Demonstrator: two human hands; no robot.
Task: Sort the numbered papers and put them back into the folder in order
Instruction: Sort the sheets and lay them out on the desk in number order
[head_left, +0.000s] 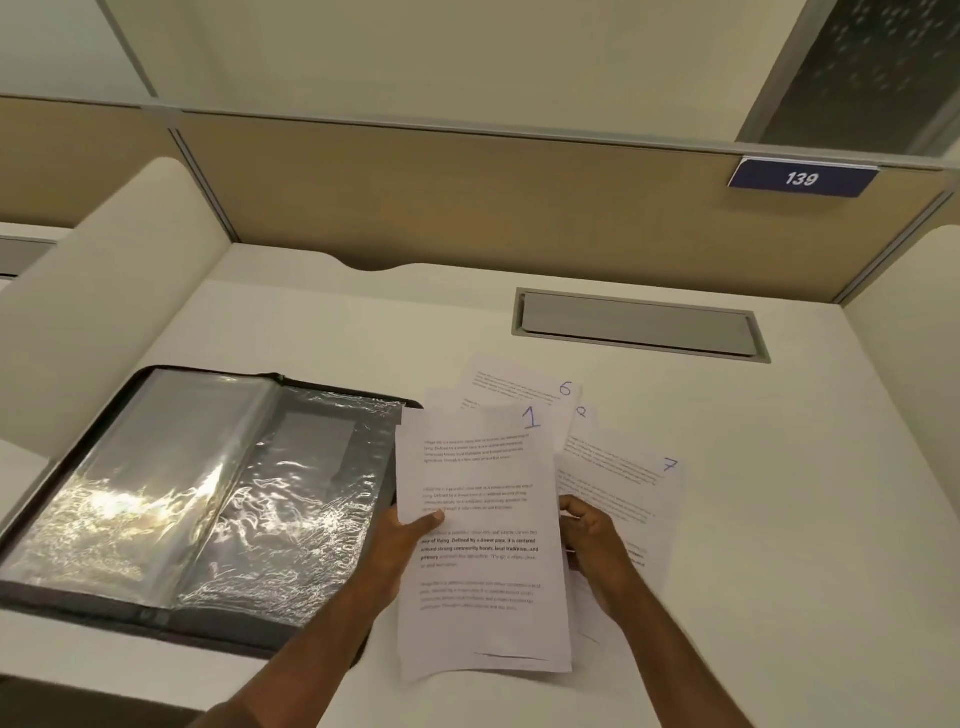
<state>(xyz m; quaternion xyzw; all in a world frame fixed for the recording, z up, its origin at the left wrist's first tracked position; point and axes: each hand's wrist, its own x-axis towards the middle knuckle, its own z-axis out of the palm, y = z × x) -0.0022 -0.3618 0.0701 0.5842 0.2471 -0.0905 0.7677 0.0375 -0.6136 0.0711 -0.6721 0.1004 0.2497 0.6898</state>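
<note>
Left hand (410, 535): gripping sheet 1 (483, 545) by its left edge, thumb lying on the printed face, fingers hidden behind the paper.

Right hand (592, 540): fingers curling at the sheet's right edge, over the loose papers (623, 483); whether it is pinching sheet 1 or a sheet beneath cannot be told.

Sheet 1: being held above the pile, near the bench's (779, 519) front edge, middle.

Loose papers: lying fanned on the bench under and behind sheet 1. Sheet 6 (519, 384) is showing farthest back, sheet 7 (639, 473) to the right; one more number is peeking out between them, too covered to read.

Folder (208, 493): lying open toward the bench's left edge, just beside the papers; its clear sleeves are looking unfilled.

Progress: early, by my judgement. Sheet 1 is found; ordering the rest and all filing are remaining.
</note>
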